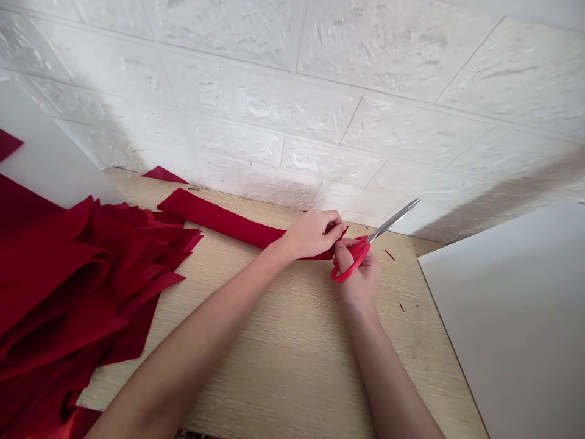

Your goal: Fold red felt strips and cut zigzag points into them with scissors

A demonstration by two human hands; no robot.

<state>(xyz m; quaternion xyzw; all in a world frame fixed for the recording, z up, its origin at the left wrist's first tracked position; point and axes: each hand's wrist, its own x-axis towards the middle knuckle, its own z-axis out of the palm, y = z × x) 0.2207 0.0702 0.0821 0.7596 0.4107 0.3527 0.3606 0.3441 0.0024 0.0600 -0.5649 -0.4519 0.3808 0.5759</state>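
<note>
My left hand (313,233) pinches the right end of a long red felt strip (214,219) that lies across the wooden table (292,341) along the wall. My right hand (361,277) grips red-handled scissors (365,247) right beside that end, fingers through the handles. The metal blades point up and to the right, away from the strip, toward the wall. Both hands touch at the strip's end.
A heap of red felt sheets and cut pieces (77,286) fills the left side. A white board (516,323) lies at the right, another white board (41,152) leans at the far left. A white brick-pattern wall (320,91) stands behind. Small red scraps (389,253) dot the table.
</note>
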